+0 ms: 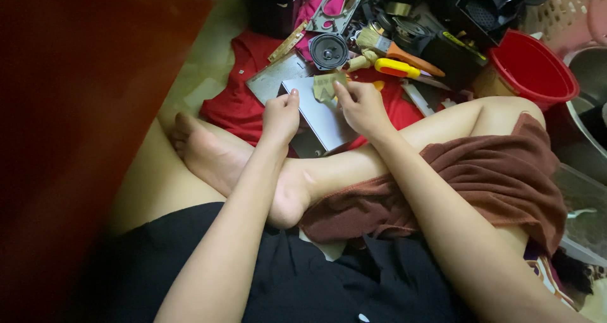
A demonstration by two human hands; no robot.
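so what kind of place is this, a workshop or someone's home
Probably a home floor used as a makeshift repair spot. The person sits cross-legged, left hand steadying a metal plate, right hand pressing sandpaper on it, beside a loose speaker and red bucket.

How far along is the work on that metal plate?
Done: cannot tell; the plate's surface shows no clear finished area. In hand: left hand steadies the grey metal plate at its edge; right hand presses a small yellowish pad on its top edge. Left: the brush and speaker lie untouched behind.
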